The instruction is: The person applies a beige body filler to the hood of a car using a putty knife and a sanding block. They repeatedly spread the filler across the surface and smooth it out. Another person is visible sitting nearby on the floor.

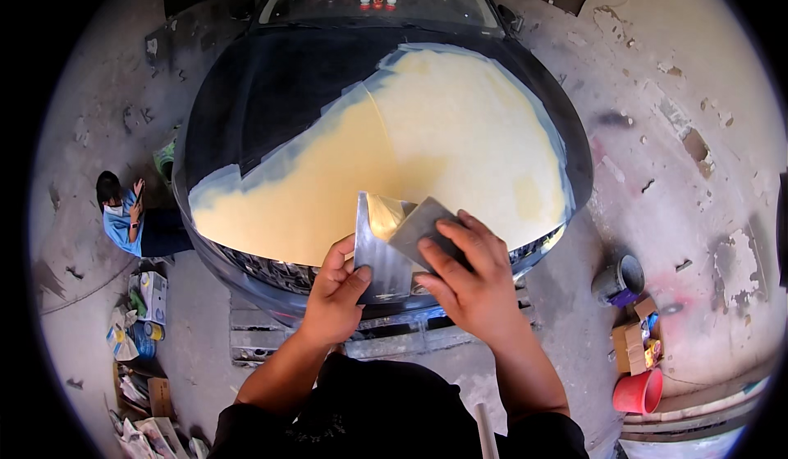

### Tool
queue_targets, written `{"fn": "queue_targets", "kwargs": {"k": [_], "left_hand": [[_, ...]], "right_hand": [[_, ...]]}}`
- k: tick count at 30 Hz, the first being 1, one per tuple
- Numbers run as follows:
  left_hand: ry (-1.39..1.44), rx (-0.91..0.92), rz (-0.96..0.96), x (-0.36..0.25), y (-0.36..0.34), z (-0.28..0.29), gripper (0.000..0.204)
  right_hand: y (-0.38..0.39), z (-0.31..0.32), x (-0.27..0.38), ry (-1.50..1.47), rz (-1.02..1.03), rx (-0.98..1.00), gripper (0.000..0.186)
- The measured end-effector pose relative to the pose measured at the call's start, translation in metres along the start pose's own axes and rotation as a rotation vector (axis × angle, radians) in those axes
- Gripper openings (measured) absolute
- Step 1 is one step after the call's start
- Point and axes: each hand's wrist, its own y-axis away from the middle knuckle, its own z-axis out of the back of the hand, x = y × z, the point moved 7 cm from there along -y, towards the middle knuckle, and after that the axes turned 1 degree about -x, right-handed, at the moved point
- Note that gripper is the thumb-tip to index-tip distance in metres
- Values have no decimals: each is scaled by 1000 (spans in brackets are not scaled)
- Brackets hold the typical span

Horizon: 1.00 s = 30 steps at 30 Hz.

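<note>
The left hand (336, 291) pinches the plate (382, 270), a shiny metal sheet, by its left edge, thumb on top and fingers bent close. The right hand (469, 269) grips the scraper (430, 228), a flat grey rectangle, with fingers partly spread over its upper face; the grip underneath is hidden. Yellow paste (383, 215) lies at the plate's far end, and the scraper's left corner overlaps it in view; whether they touch, I cannot tell. These 2 tools appear before the middle of the hood's front edge.

Beneath that edge, a slatted pallet (256, 340) rests on the floor. To the right stand 2 buckets, red (639, 392) and grey (611, 285), with a box (630, 348) between them. Left of the hood, a person (123, 225) wears blue.

Pale yellow filler (472, 123) covers the hood (283, 94) from its front edge toward its far right corner. Beyond is the windshield (328, 0).
</note>
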Motion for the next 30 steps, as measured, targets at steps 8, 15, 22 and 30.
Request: {"fn": "queue_targets", "kwargs": {"k": [8, 15, 22, 30], "left_hand": [[-891, -78, -479, -32, 10, 8, 43], [-57, -192, -281, -51, -15, 92, 47], [151, -392, -238, -59, -26, 173, 45], [127, -560, -207, -80, -29, 233, 47]], "right_hand": [[0, -26, -61, -188, -168, 151, 37], [-127, -64, -188, -112, -412, 288, 34], [-267, -197, -288, 261, -377, 706, 45], [-351, -318, -315, 370, -426, 1066, 48]]}}
